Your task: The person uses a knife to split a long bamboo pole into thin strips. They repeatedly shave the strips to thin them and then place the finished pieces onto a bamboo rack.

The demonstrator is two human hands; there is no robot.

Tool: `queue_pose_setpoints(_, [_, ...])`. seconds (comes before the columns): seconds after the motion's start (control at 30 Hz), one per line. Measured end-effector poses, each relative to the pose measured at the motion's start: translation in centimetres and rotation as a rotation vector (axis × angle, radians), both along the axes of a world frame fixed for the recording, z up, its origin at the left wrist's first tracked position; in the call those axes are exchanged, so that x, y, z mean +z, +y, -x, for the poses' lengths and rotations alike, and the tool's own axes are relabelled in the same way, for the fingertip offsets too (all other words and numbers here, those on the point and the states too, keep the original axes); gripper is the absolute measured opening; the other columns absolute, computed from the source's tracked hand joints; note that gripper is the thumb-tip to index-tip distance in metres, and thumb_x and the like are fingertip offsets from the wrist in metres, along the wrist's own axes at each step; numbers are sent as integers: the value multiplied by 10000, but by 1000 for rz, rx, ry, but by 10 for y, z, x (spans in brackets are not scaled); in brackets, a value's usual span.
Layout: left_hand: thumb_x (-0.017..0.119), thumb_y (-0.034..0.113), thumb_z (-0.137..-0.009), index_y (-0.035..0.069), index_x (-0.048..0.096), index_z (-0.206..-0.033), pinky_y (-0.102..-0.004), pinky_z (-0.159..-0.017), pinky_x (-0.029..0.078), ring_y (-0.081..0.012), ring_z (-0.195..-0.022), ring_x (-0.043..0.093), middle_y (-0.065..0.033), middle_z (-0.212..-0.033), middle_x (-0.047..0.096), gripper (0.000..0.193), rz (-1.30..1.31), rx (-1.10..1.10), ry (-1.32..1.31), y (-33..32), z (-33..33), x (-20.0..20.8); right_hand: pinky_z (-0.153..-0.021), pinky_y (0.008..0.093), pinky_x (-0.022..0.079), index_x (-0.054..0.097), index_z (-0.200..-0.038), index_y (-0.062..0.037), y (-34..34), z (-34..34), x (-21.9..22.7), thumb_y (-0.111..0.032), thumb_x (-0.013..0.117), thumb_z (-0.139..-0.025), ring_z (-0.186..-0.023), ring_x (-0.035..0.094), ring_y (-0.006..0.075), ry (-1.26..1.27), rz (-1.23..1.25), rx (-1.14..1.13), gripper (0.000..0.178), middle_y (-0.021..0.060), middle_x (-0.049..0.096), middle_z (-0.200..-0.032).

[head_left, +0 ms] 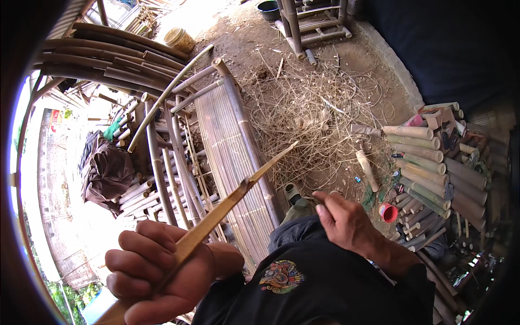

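A long, yellowish bamboo strip (211, 219) slants up from the lower left and narrows to a point over the ground litter. Partway along it is a dark node. My left hand (157, 265) is closed round its wide lower part, palm turned up, with the thumb beneath. Apart from the strip, my right hand (349, 219) hovers in front of my body at the right. Its fingers are curled, with the forefinger and thumb toward the left. Whatever those fingers may hold is hidden. Just beyond the strip lies a bamboo-slat bench (230, 132).
Loose bamboo shavings (319, 124) cover the ground ahead. Cut bamboo poles (417, 143) are stacked at the right beside a red cup (388, 212). More long poles (114, 59) lie at the far left, near a dark cloth bundle (107, 168). A bamboo frame (319, 30) stands at the back.
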State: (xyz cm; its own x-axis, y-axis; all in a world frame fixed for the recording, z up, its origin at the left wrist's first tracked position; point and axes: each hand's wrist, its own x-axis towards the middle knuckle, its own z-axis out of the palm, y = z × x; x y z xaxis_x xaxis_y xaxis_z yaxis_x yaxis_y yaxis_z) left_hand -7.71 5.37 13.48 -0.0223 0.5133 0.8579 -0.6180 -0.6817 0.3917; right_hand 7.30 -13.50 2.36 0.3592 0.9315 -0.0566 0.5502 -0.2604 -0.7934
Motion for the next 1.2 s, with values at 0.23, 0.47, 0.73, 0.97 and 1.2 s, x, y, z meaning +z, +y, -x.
queue_pose_setpoints(0.23, [267, 596, -1002, 188, 250, -620, -315, -627, 231, -139, -659, 285, 20, -657, 271, 559, -2, 508, 34, -69, -67, -25, -574, 366, 546, 567, -1085, 27, -16, -7, 47, -181, 615, -911, -677, 652, 286, -192, -214, 245, 275, 152, 585, -772])
queue_pose_setpoints(0.47, [246, 620, -994, 195, 224, -612, -312, -628, 219, -135, -641, 255, 29, -651, 246, 572, -44, 569, 84, -96, -90, -22, -542, 396, 540, 566, -978, 17, -25, -36, -17, -181, 587, -927, -610, 645, 312, -110, -41, 88, 206, 149, 587, -714])
queue_pose_setpoints(0.73, [240, 631, -989, 205, 235, -611, -316, -639, 229, -133, -653, 263, 31, -649, 243, 569, -30, 539, 105, -99, -86, -23, -536, 358, 534, 578, -938, -18, -28, -3, 20, -210, 606, -921, -636, 634, 251, -98, -485, 106, 195, 120, 589, -790])
queue_pose_setpoints(0.97, [306, 627, -977, 140, 304, -692, -376, -755, 336, -169, -678, 323, -2, -667, 264, 565, -89, 173, 23, -59, -61, -28, -518, 454, 481, 550, -762, -10, -13, -40, -89, -289, 500, -995, -545, 599, 345, -62, 36, -108, 368, 200, 574, -620])
queue_pose_setpoints(1.2, [253, 661, -969, 140, 300, -673, -221, -395, 203, -84, -435, 263, -21, -653, 307, 601, 245, 381, 224, 18, -59, -55, -557, 466, 467, 609, -785, -10, -32, -100, -148, -359, 439, -1005, -573, 611, 352, 78, 397, -496, 446, 188, 590, -608])
